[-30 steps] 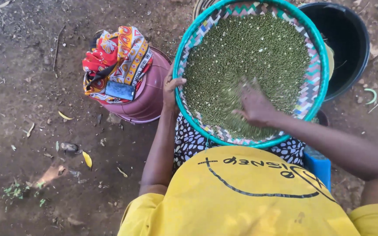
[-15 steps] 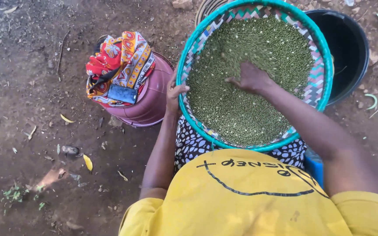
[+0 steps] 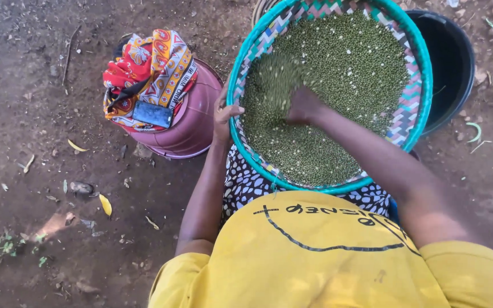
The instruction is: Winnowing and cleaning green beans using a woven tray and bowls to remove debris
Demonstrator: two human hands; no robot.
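The right hand (image 3: 303,106) now sits near the middle of the woven tray (image 3: 420,57), further toward the left rim than it was 1 second ago, when it worked near the lower right part of the heap. It presses palm-down into the green grams (image 3: 349,63), fingers buried among the seeds, so I cannot tell how wide they are spread. The sweep across the tray suggests the seeds are being stirred and sorted by hand, and pale flecks show scattered through the green. The left hand (image 3: 223,117) has stayed on the teal rim at the left side, thumb hooked over the edge and fingers curled under it, steadying the tray on the lap.

The tray rests over a black-and-white spotted skirt (image 3: 246,182), below which a yellow shirt (image 3: 326,256) fills the lower frame. Just left of the tray stands an upturned pink bucket (image 3: 189,128) with a folded patterned cloth (image 3: 149,71) and a dark phone (image 3: 152,114) on top. A black basin (image 3: 455,68) sits behind the tray at the right. The ground (image 3: 41,171) is bare dark earth, strewn with dry leaves and pebbles; this is outdoors.
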